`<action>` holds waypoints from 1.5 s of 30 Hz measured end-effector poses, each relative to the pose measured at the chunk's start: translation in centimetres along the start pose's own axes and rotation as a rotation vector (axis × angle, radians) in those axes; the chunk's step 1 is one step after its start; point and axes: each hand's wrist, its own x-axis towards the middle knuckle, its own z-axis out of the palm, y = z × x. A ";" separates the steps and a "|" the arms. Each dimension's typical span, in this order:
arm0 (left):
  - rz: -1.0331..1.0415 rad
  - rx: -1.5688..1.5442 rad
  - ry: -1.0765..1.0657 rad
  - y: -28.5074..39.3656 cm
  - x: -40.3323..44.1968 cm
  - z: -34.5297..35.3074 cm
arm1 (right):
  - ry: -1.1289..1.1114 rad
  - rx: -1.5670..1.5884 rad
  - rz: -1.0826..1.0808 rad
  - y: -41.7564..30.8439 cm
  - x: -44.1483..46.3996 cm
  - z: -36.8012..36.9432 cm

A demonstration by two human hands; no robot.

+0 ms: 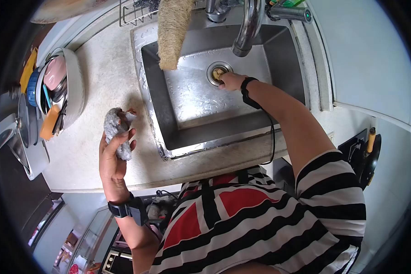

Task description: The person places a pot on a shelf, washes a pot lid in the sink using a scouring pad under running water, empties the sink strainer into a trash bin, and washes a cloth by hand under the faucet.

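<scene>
My left hand [113,150] is closed around a crumpled grey fuzzy cloth [116,125] above the counter, left of the sink. Some reddish-brown bits show at the cloth's upper end. My right hand [233,81] reaches down into the stainless steel sink [194,102], its fingers bent together at the drain [209,76]. A yellowish-brown lump [218,73] lies in the drain at my fingertips. The fingertips are partly hidden, so what they grip cannot be made out. Water drops cover parts of the basin floor.
The chrome faucet [250,27] hangs over the sink's far side. A tan fibrous loofah [174,32] overhangs the far left rim, near a wire rack [137,17]. On the left counter [107,59] stands a white basin [77,86] of bowls and utensils. Pans [369,160] hang at right.
</scene>
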 end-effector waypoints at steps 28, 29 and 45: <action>-0.008 0.113 -0.694 3.4 3.4 1.4 | 1.120 0.026 0.186 -11.5 -42.1 6.4; 0.024 0.112 -0.750 3.3 2.8 1.7 | 1.212 0.003 0.253 -12.1 -44.8 10.2; 0.295 0.457 -1.029 -2.8 -9.7 5.1 | 1.902 0.735 1.635 -23.9 -50.6 59.2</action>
